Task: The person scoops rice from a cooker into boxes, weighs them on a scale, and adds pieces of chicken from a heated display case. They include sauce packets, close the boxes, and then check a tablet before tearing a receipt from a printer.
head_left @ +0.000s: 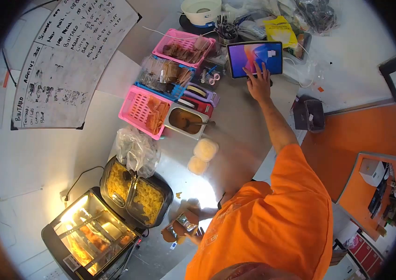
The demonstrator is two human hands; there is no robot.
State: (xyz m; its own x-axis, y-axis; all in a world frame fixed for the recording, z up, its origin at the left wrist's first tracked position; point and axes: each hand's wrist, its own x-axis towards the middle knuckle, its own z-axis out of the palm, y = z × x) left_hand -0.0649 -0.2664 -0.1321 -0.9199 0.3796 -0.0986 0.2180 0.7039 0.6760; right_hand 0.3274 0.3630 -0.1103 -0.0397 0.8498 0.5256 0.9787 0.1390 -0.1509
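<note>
Right hand was flat, fingers spread, on one tablet; left hand gripped one packet; two pink baskets left of the right hand

A food stall: fryer, warming cabinet (lit), snack baskets, order tablet.

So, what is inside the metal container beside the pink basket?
The metal container holds brown sauce with a utensil handle sticking out toward the right. The utensil's lower end is hidden in the sauce.

Pink baskets, whiteboard, fryer, display warmer.
</note>
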